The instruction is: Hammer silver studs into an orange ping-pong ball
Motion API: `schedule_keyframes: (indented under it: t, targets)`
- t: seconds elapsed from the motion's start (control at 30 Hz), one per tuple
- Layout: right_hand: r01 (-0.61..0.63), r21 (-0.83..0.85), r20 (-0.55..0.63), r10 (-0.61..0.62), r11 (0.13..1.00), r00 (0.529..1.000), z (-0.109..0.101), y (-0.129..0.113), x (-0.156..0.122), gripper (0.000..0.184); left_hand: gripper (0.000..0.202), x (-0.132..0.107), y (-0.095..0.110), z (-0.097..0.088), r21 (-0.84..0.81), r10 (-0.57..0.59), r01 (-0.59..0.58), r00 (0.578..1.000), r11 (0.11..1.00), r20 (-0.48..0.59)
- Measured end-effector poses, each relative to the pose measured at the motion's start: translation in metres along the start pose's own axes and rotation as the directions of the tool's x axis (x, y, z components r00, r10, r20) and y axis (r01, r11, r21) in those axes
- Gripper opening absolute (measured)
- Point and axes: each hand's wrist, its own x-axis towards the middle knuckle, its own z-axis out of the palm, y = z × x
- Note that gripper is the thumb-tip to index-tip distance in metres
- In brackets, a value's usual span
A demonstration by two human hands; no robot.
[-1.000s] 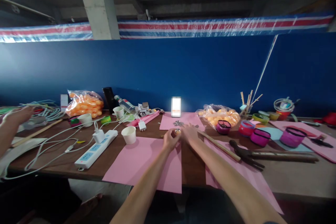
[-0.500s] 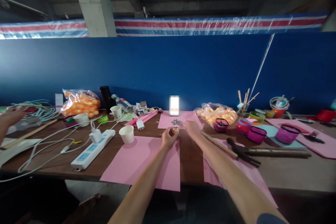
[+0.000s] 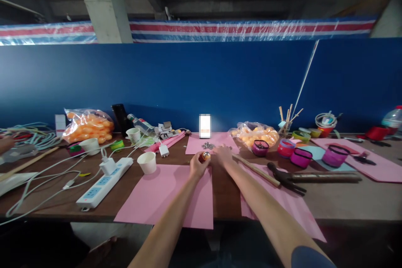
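Observation:
My left hand (image 3: 198,165) is closed around a small orange ball (image 3: 205,156) with a shiny top, above the far right corner of a pink sheet (image 3: 169,194). Close by on the right, my right hand (image 3: 223,155) is low over the table, its fingers towards a small pile of metal pieces (image 3: 207,145). Blur hides whether those fingers hold anything. The pile lies on another pink sheet (image 3: 191,145), in front of a bright, blurred-out upright rectangle (image 3: 205,126).
Right of my arm lie a wooden stick (image 3: 257,170) and a hammer (image 3: 320,177). Bags of orange balls (image 3: 259,134) and purple containers (image 3: 300,157) stand farther back. A white cup (image 3: 147,163), a power strip (image 3: 105,184) and loose cables are leftward. Another person's hand (image 3: 5,143) shows far left.
The view has swung slightly right. My right hand's fingers have come a little nearer the metal pieces. The orange ball has turned a little in my left hand. The other person's hand shows less.

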Motion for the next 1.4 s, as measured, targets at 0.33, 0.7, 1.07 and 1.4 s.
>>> schedule_keyframes:
  t: [0.33,0.7,1.07,1.4]
  targets:
    - [0.004,0.024,-0.065,-0.003,1.000,0.998,0.004,0.003,0.006,0.019,0.037,0.002,-0.005,-0.001,0.021,0.036,-0.036,0.999,0.999,0.015]
    - [-0.006,0.376,-0.204,0.089,0.927,0.975,0.001,0.004,0.001,0.020,0.045,0.006,-0.015,0.000,0.019,0.068,-0.069,0.998,0.997,0.017]
    - [0.177,0.846,-0.282,0.140,0.504,0.949,0.004,-0.005,-0.027,0.023,0.045,0.007,-0.020,-0.001,0.087,0.081,-0.081,0.997,0.993,0.010]
    - [0.188,0.944,-0.200,0.019,0.272,0.980,0.009,-0.012,-0.034,0.020,0.034,0.005,-0.015,-0.002,0.164,0.093,-0.095,0.995,0.982,0.021]
